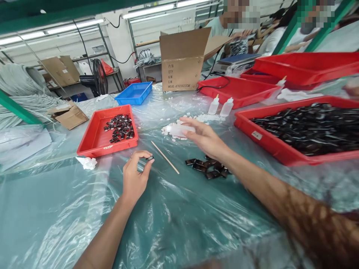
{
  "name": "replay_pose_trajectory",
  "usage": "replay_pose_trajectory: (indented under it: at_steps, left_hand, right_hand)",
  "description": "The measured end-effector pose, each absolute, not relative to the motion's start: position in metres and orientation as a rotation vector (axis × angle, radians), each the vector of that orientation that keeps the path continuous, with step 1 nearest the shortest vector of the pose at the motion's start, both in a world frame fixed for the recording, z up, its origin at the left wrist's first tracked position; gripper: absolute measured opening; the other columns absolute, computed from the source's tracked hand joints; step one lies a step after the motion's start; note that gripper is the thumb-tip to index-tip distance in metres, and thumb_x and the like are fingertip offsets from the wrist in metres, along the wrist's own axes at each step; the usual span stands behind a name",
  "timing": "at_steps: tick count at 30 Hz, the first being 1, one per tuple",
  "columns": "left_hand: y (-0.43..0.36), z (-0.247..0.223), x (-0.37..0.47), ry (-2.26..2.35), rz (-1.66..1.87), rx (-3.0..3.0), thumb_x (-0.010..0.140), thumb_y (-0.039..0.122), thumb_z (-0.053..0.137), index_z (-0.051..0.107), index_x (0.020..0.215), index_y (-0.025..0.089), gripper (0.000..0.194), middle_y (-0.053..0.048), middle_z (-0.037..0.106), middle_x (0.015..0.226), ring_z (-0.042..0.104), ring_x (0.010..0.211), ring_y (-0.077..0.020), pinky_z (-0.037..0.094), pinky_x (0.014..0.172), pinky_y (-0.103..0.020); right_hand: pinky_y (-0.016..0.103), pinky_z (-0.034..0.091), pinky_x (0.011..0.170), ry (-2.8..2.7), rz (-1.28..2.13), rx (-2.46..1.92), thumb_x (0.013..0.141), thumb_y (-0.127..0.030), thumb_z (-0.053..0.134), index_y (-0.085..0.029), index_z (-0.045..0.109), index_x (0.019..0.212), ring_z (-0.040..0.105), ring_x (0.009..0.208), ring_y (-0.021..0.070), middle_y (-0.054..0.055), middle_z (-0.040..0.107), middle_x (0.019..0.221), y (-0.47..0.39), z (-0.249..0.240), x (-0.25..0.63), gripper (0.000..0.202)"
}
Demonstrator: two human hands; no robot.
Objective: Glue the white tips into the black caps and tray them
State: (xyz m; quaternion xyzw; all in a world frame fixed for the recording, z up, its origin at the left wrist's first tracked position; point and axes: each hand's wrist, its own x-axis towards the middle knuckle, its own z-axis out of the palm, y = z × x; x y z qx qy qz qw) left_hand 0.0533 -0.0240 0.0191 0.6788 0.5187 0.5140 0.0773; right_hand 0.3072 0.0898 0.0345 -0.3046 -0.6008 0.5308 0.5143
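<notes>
My left hand pinches a small black piece between thumb and fingertips, above the plastic-covered table. My right hand has its thumb and fingers around one end of a translucent white bottle, which is tilted on its side over a scatter of small white pieces. A thin wooden stick lies between my hands. Below my right forearm is a loose pile of dark, shiny rectangular pieces. Beyond my left hand, a red tray holds many small black pieces.
Two white squeeze bottles stand behind the white pieces. A large red tray full of black parts is at right. Further back are a blue tray, a cardboard box and more red trays. Crumpled tissue lies left. Other people work behind.
</notes>
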Motion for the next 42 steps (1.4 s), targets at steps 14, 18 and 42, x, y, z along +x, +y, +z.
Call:
replay_pose_trajectory:
  at_steps: [14,18,42]
  left_hand:
    - [-0.019,0.014,0.056,1.601,1.49,2.077,0.098,0.038,0.071,0.068,0.1,0.031,0.007,0.001,0.086,0.105,0.082,0.098,-0.0254,0.059,0.089,-0.039]
    - [-0.019,0.011,0.056,1.598,1.45,2.098,0.099,0.038,0.07,0.068,0.103,0.032,0.007,0.0,0.085,0.107,0.082,0.099,-0.0259,0.059,0.091,-0.04]
    - [-0.02,0.011,0.059,1.587,1.35,2.059,0.098,0.044,0.067,0.066,0.102,0.034,0.01,-0.001,0.085,0.108,0.082,0.1,-0.0283,0.063,0.091,-0.045]
  right_hand:
    - [0.036,0.06,0.093,-1.437,1.377,-0.921,0.072,-0.041,0.095,-0.02,0.082,0.116,0.076,0.1,0.0218,0.008,0.078,0.117,0.122,-0.005,0.302,0.05]
    - [0.041,0.061,0.098,-1.543,1.423,-0.845,0.079,-0.053,0.089,-0.02,0.082,0.105,0.075,0.108,0.027,0.008,0.081,0.11,0.117,-0.009,0.292,0.043]
    - [0.028,0.052,0.09,-2.315,0.453,-1.408,0.091,-0.01,0.074,-0.017,0.078,0.106,0.073,0.101,0.0211,0.01,0.081,0.112,0.152,0.019,0.357,0.017]
